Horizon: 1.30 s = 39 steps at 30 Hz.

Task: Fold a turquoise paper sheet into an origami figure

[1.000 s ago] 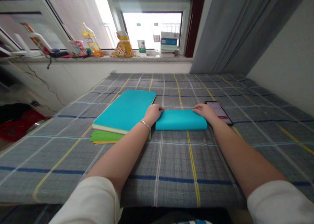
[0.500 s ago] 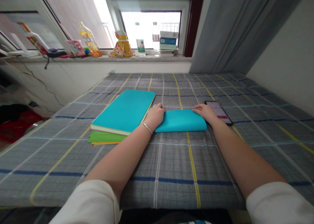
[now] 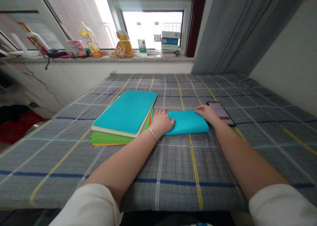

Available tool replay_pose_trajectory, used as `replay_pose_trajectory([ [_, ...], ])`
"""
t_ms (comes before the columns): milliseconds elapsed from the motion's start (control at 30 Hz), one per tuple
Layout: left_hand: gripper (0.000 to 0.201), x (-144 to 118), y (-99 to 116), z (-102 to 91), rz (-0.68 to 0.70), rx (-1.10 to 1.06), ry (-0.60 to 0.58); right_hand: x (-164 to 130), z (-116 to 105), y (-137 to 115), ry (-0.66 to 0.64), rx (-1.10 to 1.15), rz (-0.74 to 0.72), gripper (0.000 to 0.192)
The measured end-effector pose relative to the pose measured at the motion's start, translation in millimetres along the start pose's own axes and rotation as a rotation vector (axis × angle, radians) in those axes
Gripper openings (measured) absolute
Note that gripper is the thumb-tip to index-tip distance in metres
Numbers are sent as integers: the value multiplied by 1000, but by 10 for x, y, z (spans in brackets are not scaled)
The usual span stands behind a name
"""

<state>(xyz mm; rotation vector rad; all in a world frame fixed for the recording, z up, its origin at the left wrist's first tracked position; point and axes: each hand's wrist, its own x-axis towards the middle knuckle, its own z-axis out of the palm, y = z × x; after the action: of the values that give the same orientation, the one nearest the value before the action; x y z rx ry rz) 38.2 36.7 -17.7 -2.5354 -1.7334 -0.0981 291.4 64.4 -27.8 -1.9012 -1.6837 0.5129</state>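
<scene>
Covering the folded teal sheet (image 3: 188, 122) left end, left hand (image 3: 162, 121) lies flat, fingers spread; right hand (image 3: 207, 113) fingertips together pressing its right corner, phone (image 3: 221, 113) just beyond.

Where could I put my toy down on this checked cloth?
The near stretch of checked cloth between the two forearms is bare, and so is the far part beyond the phone. Around the folded teal sheet and paper stack it is crowded.
</scene>
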Motion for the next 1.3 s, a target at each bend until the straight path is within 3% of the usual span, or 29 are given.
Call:
replay_pose_trajectory([
  [267,73,-39,69,51,-65,38,-86,8,9,19,0,4,2,18],
  [500,75,-62,56,91,-91,41,-39,6,8,16,3,10,5,17],
  [700,51,-53,65,114,223,18,98,13,11,23,7,12,13,17],
  [800,49,-27,72,133,227,-35,49,13,9,24,13,9,13,18],
  [1100,73,-91,108,95,172,-109,-55,2,10,13,13,20,8,17],
  [1300,88,-99,175,102,158,-92,-17,8,17,28,14,28,-5,18],
])
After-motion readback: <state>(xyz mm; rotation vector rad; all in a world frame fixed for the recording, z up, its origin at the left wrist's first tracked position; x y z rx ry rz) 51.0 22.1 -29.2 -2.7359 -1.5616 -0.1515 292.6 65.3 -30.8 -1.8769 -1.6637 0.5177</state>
